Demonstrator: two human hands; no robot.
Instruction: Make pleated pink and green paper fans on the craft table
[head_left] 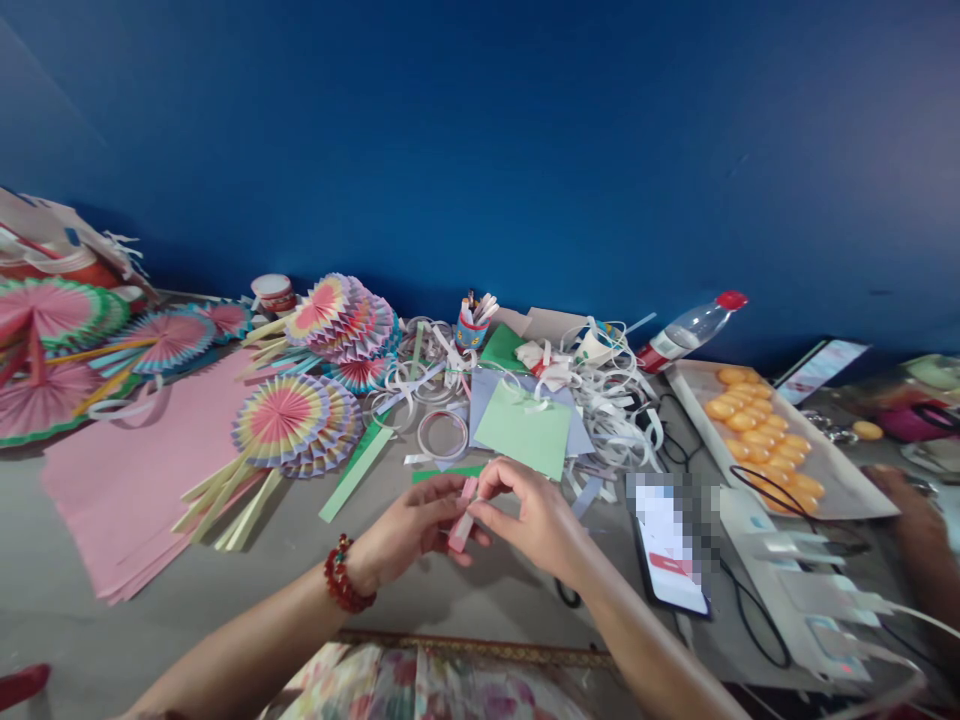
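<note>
A small pink folded paper strip (462, 520) is between my two hands at the front of the table. My left hand (416, 525), a red bead bracelet (347, 575) on its wrist, grips the strip with thumb and fingers. Facing it, my right hand (529, 515) has thumb and forefinger pinched together at the strip's near side, on a small pale piece that seems to be tape or paper; the fingers partly hide it. Just beyond the hands lie a light green sheet (525, 425) and a roll of clear tape (442, 437).
Folded paper fans (296, 420) and pink sheets (157, 450) cover the left. White strip scraps (619, 400) pile centrally. A phone (667, 545), power strip (791, 590), box (862, 490) of orange-yellow pieces and bottle (686, 335) stand right. Another person's hand (896, 500) is at the far right.
</note>
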